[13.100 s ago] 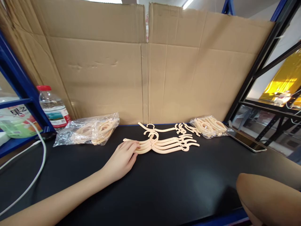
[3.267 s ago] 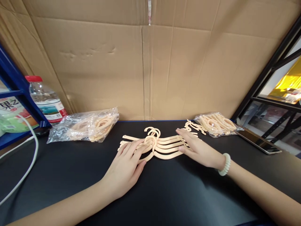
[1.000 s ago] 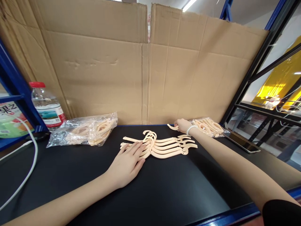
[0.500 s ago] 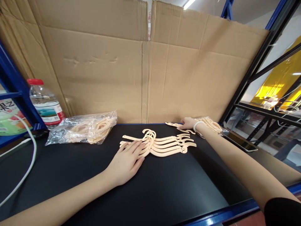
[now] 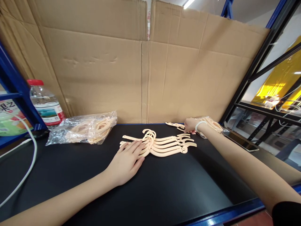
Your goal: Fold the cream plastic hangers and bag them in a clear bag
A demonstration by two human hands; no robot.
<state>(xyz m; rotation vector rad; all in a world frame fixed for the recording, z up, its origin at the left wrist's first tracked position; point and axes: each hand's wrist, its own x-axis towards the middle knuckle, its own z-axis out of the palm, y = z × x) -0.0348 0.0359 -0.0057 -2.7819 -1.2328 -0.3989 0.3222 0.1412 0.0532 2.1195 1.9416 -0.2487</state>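
And there lay the row of cream, curved plastic folding hangers [image 5: 166, 151], fanned flat with the hooks bunched at the middle! Over its left end the left hand [image 5: 125, 161] rested palm down, fingers open and nearly straight, pressing rather than gripping: a light, even touch looked best there, since a hard push could have skewed the overlapping arms. Beyond the row's right end, the right hand [image 5: 189, 125] was down among the small cream plastic pieces [image 5: 172, 124], its fingers curled; whether they gripped one, I couldn't tell. A fingertip pinch on one piece, wrist held clear of the row, seemed the tidy way, as tangled pieces could drag each other

Underneath, a smooth matt black desk [image 5: 150, 194], slick enough, I judged, for light parts to slide. Left of the row, a crinkled clear plastic bag [image 5: 82, 128] and a red-capped clear bottle [image 5: 48, 110]; behind it, a tall brown cardboard screen [image 5: 105, 78]; far right, black metal shelving [image 5: 246, 75]
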